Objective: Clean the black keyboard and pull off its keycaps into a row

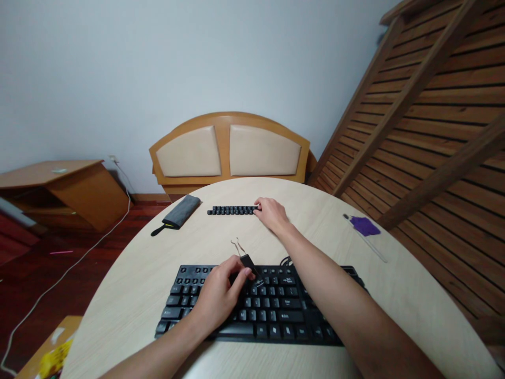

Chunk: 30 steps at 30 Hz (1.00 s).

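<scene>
My left hand is closed on a keycap puller with a black handle and thin wire prongs at both ends. It is over the black keyboard, whose upper left rows show bare switch sockets without caps. Farther back, my right hand reaches to the right end of a neat double row of loose black keycaps. Its thumb and forefinger pinch around a keycap there, which the fingers mostly hide. My right forearm crosses above the keyboard's right part.
A grey fabric pouch lies at the table's left. To the right are a purple cloth and a thin brush with a pale handle. The round table has a curved edge; a headboard stands behind it.
</scene>
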{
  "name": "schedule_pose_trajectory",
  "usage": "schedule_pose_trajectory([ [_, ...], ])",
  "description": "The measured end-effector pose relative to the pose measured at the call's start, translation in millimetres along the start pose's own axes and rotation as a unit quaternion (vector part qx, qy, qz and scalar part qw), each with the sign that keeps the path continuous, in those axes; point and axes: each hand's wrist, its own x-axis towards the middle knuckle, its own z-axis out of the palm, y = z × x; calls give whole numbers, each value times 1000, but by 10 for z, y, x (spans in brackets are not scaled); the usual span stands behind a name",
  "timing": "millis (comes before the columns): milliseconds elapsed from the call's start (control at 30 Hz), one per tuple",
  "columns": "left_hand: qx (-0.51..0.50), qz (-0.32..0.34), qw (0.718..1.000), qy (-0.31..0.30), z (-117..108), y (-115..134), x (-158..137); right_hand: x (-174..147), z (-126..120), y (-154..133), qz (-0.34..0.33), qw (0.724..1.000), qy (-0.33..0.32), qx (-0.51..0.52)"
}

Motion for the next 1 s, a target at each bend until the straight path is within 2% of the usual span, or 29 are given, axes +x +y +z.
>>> schedule_pose_trajectory([
  [100,-4,-4,1000,0,3,-5,3,-18,-242,-46,-9,1000,-12,5],
  [200,-3,-1,1000,0,-1,-3,11,-203,-530,-68,-32,998,-57,9],
  [267,-1,2,1000,1,-7,3,19,-437,-711,-57,-96,985,-138,28],
  [333,-1,3,1000,4,-13,11,26,-714,-856,-33,-165,958,-227,66],
  [367,-2,3,1000,4,-15,14,29,-850,-909,-21,-177,943,-270,78],
  [433,-4,5,1000,3,-19,18,31,-1072,-972,-8,-173,932,-305,88],
  [533,1,11,1000,1,-22,16,31,-1235,-982,-38,-156,938,-305,54],
  [767,49,24,999,-2,-27,47,35,-1250,-969,-194,-155,943,-292,-43],
  [1000,70,21,997,-26,-23,176,131,-1281,-983,-216,-140,944,-295,-55],
])
